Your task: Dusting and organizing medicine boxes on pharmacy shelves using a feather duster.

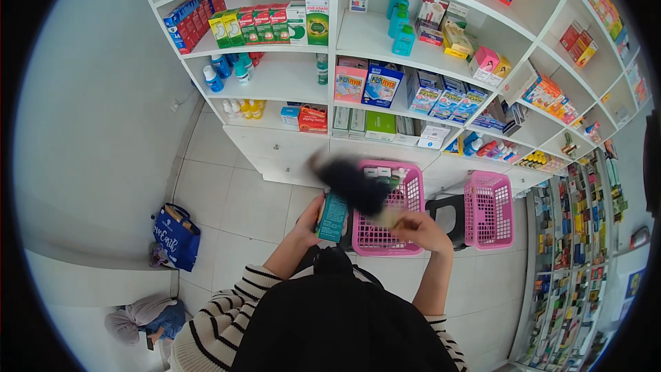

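My left hand (308,224) is closed around a teal box (332,216), held upright in front of me. In my right hand (425,233) is the pale handle of a duster; its dark, fluffy-looking head (354,182) is smeared by motion above the teal box. Beneath the duster stands a pink plastic basket (416,196) with several small packages inside, partly hidden by the duster and my right hand.
A white shelf unit (275,52) with boxes and bottles rises ahead. A second pink basket (509,210) sits to the right on a black stool (444,215). At left, a blue bag (177,238) rests on the floor; a person (148,320) is low at lower left.
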The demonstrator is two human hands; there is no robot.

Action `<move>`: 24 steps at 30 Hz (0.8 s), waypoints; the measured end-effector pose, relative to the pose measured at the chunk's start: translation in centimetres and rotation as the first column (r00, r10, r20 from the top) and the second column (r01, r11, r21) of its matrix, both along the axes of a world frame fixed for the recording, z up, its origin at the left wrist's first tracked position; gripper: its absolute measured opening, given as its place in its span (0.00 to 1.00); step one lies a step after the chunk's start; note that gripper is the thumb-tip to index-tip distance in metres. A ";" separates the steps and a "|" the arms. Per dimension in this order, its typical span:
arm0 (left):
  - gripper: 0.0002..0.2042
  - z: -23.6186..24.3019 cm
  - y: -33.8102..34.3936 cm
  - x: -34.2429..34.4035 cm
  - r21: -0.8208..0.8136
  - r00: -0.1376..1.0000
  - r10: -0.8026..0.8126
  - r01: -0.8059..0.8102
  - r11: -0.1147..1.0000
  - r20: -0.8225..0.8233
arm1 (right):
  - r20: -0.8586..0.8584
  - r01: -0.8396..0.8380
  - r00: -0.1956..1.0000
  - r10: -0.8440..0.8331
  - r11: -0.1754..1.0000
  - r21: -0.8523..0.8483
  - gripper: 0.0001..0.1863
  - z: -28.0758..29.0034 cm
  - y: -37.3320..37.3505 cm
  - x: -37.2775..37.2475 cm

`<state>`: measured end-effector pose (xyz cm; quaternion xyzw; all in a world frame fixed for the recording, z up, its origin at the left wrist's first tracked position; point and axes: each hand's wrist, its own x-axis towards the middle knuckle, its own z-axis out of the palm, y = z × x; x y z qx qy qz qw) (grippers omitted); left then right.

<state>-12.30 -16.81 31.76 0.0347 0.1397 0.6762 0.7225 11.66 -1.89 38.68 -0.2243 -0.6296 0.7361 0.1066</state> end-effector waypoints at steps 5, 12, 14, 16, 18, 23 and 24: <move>0.29 2.0 0.9 0.4 -0.053 0.996 -0.067 0.070 0.996 0.063 | 0.044 -0.293 0.956 0.290 0.947 0.133 0.17 1.4 -0.8 0.3; 0.26 -1.4 0.5 1.0 -0.050 0.997 0.063 -0.066 0.997 -0.050 | 0.113 -0.390 0.915 0.388 0.921 -0.011 0.16 -0.2 0.0 2.0; 0.27 0.9 1.0 0.6 -0.032 0.992 -0.043 0.039 0.999 -0.115 | 0.086 -0.410 0.909 0.407 0.912 0.026 0.19 -0.2 -0.3 2.7; 0.24 -3.1 -0.3 0.5 0.145 0.984 0.087 -0.110 0.983 0.156 | 0.005 -0.181 0.983 0.181 0.983 -0.010 0.18 1.3 -0.7 2.2; 0.24 -0.4 0.9 0.6 -0.011 0.995 0.079 -0.080 0.997 -0.056 | -0.083 -0.016 0.996 0.012 0.998 -0.054 0.18 0.7 -0.4 2.6; 0.27 -0.5 0.9 0.7 0.106 0.997 0.057 -0.052 0.993 -0.045 | -0.039 0.064 0.998 -0.059 0.988 0.143 0.15 2.2 -0.4 1.5; 0.30 -0.4 0.8 0.8 0.145 0.994 0.022 -0.006 0.989 -0.107 | -0.032 0.175 0.984 -0.173 0.960 0.219 0.15 2.2 -0.5 1.3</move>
